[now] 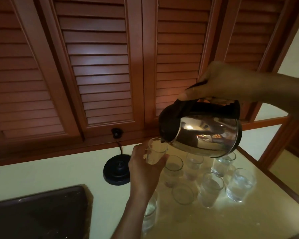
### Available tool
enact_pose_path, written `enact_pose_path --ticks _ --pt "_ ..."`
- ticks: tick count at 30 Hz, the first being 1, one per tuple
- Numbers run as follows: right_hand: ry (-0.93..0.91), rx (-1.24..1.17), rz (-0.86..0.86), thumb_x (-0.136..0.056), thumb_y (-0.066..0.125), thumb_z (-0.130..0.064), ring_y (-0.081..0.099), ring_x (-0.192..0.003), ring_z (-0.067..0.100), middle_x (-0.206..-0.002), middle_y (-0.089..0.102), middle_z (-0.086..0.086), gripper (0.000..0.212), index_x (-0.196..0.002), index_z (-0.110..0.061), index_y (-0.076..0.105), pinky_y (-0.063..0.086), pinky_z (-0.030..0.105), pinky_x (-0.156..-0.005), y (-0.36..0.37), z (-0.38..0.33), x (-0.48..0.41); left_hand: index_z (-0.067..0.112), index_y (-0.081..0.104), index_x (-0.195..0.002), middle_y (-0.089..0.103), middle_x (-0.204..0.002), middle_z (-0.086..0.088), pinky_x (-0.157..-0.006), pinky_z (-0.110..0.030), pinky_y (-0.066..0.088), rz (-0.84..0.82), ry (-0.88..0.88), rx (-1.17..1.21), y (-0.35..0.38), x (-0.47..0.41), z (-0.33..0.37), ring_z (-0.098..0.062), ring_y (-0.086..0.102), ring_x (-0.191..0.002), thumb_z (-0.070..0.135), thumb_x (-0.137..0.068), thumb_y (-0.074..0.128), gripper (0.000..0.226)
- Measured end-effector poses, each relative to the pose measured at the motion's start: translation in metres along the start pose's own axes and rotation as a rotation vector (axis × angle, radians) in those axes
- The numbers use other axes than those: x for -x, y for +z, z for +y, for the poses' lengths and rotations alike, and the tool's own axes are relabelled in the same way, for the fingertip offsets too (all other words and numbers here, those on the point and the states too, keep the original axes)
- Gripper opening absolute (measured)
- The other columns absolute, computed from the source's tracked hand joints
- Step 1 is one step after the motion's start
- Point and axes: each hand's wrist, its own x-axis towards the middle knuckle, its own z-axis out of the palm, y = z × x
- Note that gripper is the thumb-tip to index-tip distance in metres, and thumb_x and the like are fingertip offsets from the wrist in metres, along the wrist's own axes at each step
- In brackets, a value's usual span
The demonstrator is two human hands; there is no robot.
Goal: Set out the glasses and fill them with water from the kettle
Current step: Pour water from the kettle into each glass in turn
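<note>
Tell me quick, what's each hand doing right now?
Left hand: holds a glass up at the spout of the kettle.
Right hand: grips the kettle's handle, tipping it toward the glass.

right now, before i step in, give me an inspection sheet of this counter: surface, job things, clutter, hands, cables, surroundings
surface: pale counter with a wooden edge on the right.
job's things: steel kettle tilted, spout at the rim of the held glass; stream not clear. Other glasses stand clustered below it; the far right glass seems to hold water.
clutter: dark tray at the near left.
grips: left hand wraps the held glass, lifted off the counter; right hand holds the kettle's handle from above.
cables: black cord runs from the kettle base up to a plug.
surroundings: louvred wooden doors behind; dim light.
</note>
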Motion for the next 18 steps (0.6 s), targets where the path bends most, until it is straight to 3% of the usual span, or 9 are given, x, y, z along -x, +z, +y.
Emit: enact_pose_path --ticks 3,6,10,15,18 --pt "-0.042 0.051 -0.022 -0.079 0.076 -0.054 0.056 -0.047 0.008 -0.060 0.065 -0.002 0.034 -0.072 -0.022 0.073 0.046 0.020 -0.046 0.000 0.001 -0.003 0.055 0.058 -0.112 0.068 -0.117 0.018 -0.088 -0.028 0.060 -0.014 0.006 0.005 0.000 0.000 -0.001 0.000 0.066 -0.107 0.028 -0.074 0.093 0.059" --pt "-0.008 0.063 -0.005 -0.077 0.074 -0.060 0.050 -0.040 0.012 -0.052 0.058 0.001 0.046 -0.066 -0.015 0.068 0.043 0.026 -0.044 -0.001 0.001 -0.001 0.058 0.056 -0.110 0.068 -0.118 0.019 -0.088 -0.027 0.060 -0.018 0.013 0.001 0.000 0.000 -0.002 0.001 0.065 -0.107 0.029 -0.074 0.093 0.059" --pt "-0.013 0.212 -0.013 -0.072 0.073 -0.068 0.058 -0.048 0.013 -0.059 0.067 -0.001 0.047 -0.071 -0.021 0.074 0.048 0.028 -0.048 0.000 -0.006 -0.002 0.059 0.056 -0.109 0.067 -0.118 0.018 -0.089 -0.029 0.060 -0.033 -0.012 0.004 0.000 0.000 -0.003 0.002 0.065 -0.107 0.029 -0.075 0.093 0.059" --pt "-0.024 0.159 -0.042 -0.069 0.077 -0.066 0.062 -0.055 0.014 -0.065 0.070 -0.003 0.042 -0.076 -0.024 0.077 0.051 0.029 -0.053 -0.001 -0.011 0.001 0.056 0.057 -0.109 0.067 -0.118 0.019 -0.091 -0.031 0.060 -0.045 -0.018 0.016 0.002 0.000 -0.004 0.000 0.065 -0.106 0.031 -0.076 0.092 0.055" --pt "-0.014 0.143 -0.012 -0.071 0.076 -0.065 0.059 -0.049 0.012 -0.060 0.067 -0.002 0.042 -0.074 -0.023 0.075 0.048 0.027 -0.050 0.000 -0.015 0.005 0.057 0.056 -0.109 0.067 -0.119 0.018 -0.092 -0.032 0.060 -0.046 -0.017 0.026 0.002 0.000 -0.006 -0.002 0.066 -0.107 0.031 -0.076 0.092 0.055"
